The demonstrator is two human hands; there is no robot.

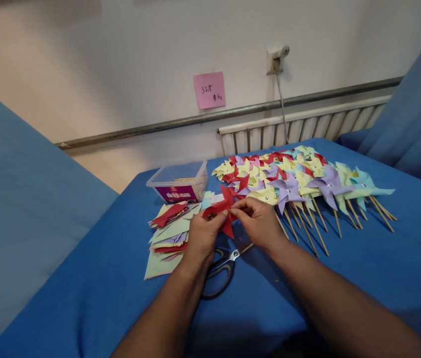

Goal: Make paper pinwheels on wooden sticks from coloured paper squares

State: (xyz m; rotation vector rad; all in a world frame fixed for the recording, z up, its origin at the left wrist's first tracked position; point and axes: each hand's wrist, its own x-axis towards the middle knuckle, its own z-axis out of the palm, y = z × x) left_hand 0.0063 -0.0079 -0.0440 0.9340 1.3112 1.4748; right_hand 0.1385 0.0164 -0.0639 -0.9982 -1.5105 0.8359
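Observation:
A red paper pinwheel (227, 196) is held up between my two hands. My left hand (205, 233) pinches it from the left, thumb near its middle. My right hand (261, 223) closes its thumb and fingertips at the pinwheel's centre; anything small between them is hidden. Dark-handled scissors (230, 264) lie on the blue cloth below, partly covered by my left hand. Beside my left hand is a pile of coloured paper sheets and cut pieces (171, 233). Past my right hand lie many finished pinwheels (288, 191) on wooden sticks.
A clear plastic box (175, 181) with a purple label stands at the table's back left, with thin sticks inside. Behind the blue-covered table (121, 278) are a radiator (307, 124), a pipe (180, 122) and a wall socket (275, 60) with a plugged cord. Blue curtains (27, 223) hang at both sides.

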